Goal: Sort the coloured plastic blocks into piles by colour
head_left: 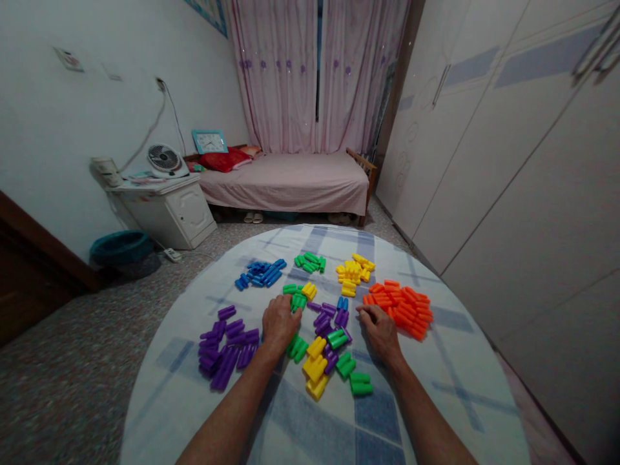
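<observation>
The left hand's fingers [294, 301] curl down onto green blocks [299, 301] at the frame's center; whether they grip one I cannot tell, as the left hand [279, 325] hides part of them. The visible tubes there run mostly up and down the frame, leaning slightly; a green one just above lies nearly crosswise, and a yellow block [309, 291] beside it slants toward upper right. The right hand [381, 331], right of center, has bent fingers, index pointing left, thumb close by; whether they pinch anything I cannot tell. It rests just beside the orange pile [402, 307].

Between the hands lie a small blue block [343, 303], its long axis up and down the frame, and scattered purple blocks [322, 325]. Below these, yellow pieces [315, 370] point toward upper right.

At middle left stands a bin [121, 245], its contents too dark to tell.

A purple pile [225, 368] lies lower left on the table [436, 413]; blue [264, 274], green [310, 261] and yellow [349, 271] piles line its far side. Beyond stands a bed [290, 181]; a wardrobe [489, 148] fills the upper right.
</observation>
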